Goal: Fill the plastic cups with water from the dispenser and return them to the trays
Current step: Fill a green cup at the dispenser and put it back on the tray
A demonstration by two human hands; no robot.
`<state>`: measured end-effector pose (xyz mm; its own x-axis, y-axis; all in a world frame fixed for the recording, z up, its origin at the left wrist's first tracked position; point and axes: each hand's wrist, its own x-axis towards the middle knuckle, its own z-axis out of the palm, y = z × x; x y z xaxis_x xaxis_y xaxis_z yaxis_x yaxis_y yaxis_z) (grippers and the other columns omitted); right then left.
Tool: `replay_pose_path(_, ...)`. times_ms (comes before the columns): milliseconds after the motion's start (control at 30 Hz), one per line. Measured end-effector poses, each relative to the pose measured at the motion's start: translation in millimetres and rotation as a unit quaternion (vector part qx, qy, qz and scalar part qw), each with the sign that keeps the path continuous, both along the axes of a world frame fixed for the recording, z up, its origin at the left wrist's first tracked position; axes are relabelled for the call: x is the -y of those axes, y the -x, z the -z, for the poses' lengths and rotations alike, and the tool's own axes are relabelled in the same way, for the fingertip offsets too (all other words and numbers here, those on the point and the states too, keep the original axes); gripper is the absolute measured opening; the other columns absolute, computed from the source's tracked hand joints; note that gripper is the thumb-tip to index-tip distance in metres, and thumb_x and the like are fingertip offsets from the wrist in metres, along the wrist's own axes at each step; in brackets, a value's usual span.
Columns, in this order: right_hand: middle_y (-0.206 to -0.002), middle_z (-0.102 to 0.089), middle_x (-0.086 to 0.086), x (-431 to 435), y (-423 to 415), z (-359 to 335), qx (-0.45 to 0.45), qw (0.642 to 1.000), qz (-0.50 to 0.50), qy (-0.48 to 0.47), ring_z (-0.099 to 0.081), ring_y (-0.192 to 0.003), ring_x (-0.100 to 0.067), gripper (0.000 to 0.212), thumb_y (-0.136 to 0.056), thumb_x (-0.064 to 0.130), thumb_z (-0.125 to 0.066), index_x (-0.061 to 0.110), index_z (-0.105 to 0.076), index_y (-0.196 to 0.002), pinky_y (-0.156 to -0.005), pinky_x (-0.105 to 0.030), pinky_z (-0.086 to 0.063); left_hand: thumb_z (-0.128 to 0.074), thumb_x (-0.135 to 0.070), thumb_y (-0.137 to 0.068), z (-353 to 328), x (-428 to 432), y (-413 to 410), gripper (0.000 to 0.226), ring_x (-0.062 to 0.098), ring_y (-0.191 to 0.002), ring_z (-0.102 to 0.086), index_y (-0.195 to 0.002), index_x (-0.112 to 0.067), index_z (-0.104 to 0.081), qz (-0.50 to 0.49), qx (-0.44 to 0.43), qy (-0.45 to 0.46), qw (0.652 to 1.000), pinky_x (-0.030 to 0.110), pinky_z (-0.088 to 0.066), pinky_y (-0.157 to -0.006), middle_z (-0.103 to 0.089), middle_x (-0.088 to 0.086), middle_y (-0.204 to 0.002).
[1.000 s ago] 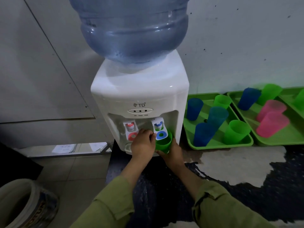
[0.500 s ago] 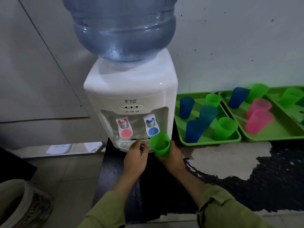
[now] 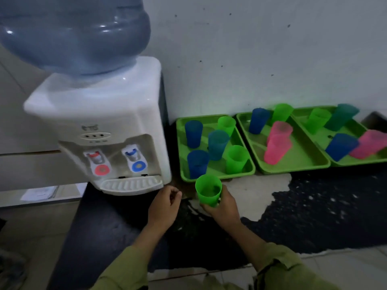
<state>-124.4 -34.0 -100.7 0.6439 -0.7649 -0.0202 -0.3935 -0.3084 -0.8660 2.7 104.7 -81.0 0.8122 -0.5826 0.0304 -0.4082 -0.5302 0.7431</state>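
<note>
My right hand (image 3: 223, 207) grips a green plastic cup (image 3: 208, 191), upright, just in front of the nearest green tray (image 3: 217, 178). My left hand (image 3: 164, 205) hovers beside it with loosely curled fingers and holds nothing. The white water dispenser (image 3: 100, 114) stands at the left, with a red tap (image 3: 101, 169), a blue tap (image 3: 138, 165) and a drip tray (image 3: 130, 183). A blue water bottle (image 3: 77, 34) sits on top. Three green trays along the wall hold blue, green, teal and pink cups.
The middle tray (image 3: 293, 164) and the right tray (image 3: 356, 162) stand side by side against the white wall. The dark counter (image 3: 303, 210) has worn pale patches. Its left edge drops to a tiled floor beside the dispenser.
My right hand has drawn the green cup away from the blue tap, down and to the right toward the nearest tray. My left hand has left the tap and pulled back.
</note>
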Motion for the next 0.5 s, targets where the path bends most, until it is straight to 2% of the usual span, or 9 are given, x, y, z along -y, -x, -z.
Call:
replay_pose_path(200, -0.098, -0.066, -0.001, 82, 73, 2, -0.014, 1.000, 0.012, 0.002, -0.063, -0.091, -0.020, 0.057, -0.059, 0.037, -0.080, 0.021, -0.052, -0.106, -0.074, -0.032, -0.051, -0.055, -0.032, -0.089, 1, 76, 70, 0.007, 0.014, -0.086, -0.059, -0.091, -0.025, -0.055, 0.039, 0.019, -0.025, 0.999, 0.032, -0.050, -0.073, -0.062, -0.006, -0.091)
replay_pose_path(367, -0.097, -0.066, -0.005, 153, 130, 1, -0.032, 0.998, 0.043, 0.025, -0.063, -0.091, -0.024, 0.060, -0.056, 0.031, -0.082, 0.017, -0.052, -0.106, -0.069, -0.024, -0.042, -0.055, -0.029, -0.089, -4, 148, 121, 0.011, 0.013, -0.091, -0.058, -0.095, -0.020, -0.056, 0.078, 0.052, -0.020, 0.995, 0.030, -0.047, -0.074, -0.062, -0.005, -0.097)
replay_pose_path(500, -0.085, -0.057, 0.007, 205, 167, -7, -0.018, 0.997, 0.068, 0.042, -0.062, -0.086, -0.020, 0.053, -0.057, 0.032, -0.083, 0.027, -0.045, -0.094, -0.065, -0.021, -0.038, -0.055, -0.029, -0.089, -11, 205, 153, 0.017, 0.016, -0.100, -0.054, -0.102, -0.017, -0.058, 0.122, 0.077, -0.012, 0.990, 0.033, -0.046, -0.082, -0.059, -0.002, -0.104)
